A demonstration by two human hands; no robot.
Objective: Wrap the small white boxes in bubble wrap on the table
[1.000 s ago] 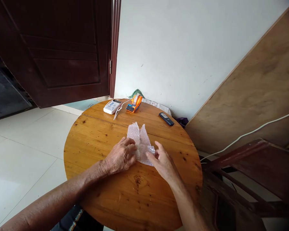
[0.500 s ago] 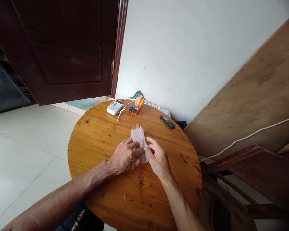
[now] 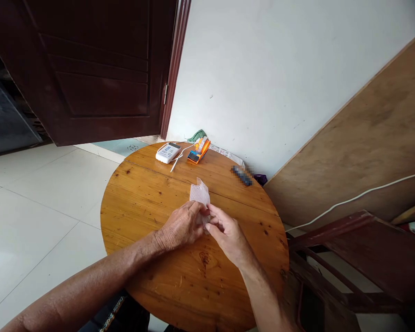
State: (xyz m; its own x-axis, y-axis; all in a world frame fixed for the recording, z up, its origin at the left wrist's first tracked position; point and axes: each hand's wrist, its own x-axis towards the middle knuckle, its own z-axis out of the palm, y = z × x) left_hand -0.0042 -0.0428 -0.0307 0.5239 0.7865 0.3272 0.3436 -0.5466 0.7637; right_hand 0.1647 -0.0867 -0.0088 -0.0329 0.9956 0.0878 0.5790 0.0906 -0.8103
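A small, translucent whitish sheet of bubble wrap [image 3: 199, 193] is held near the middle of the round, varnished wooden table [image 3: 141, 203], its lower part gathered between the two hands and its upper corner standing free above them. The left hand [image 3: 181, 227] is closed over the lower left of the sheet, with the fingers curled and pressed down towards the table. The right hand [image 3: 228, 233] is pinched shut on the lower right edge, thumb and fingertips drawn together against the left hand. Whether anything is wrapped inside cannot be told, since the fold is hidden by the fingers.

The sheet is judged to be very light, soft and springy, so a fold is likely to open again unless it is kept pressed. Its plastic skin is probably a little slippery, and the bubbles could be burst by a hard squeeze. It is best taken by a pinch at an edge or along the folded seam, not by the loose corner.

At the far edge of the table, well apart from the hands, a white boxy device [image 3: 168, 152] with a white cable [image 3: 178, 159], an orange tape dispenser [image 3: 198, 151] and a dark slim object [image 3: 241, 175] are set.
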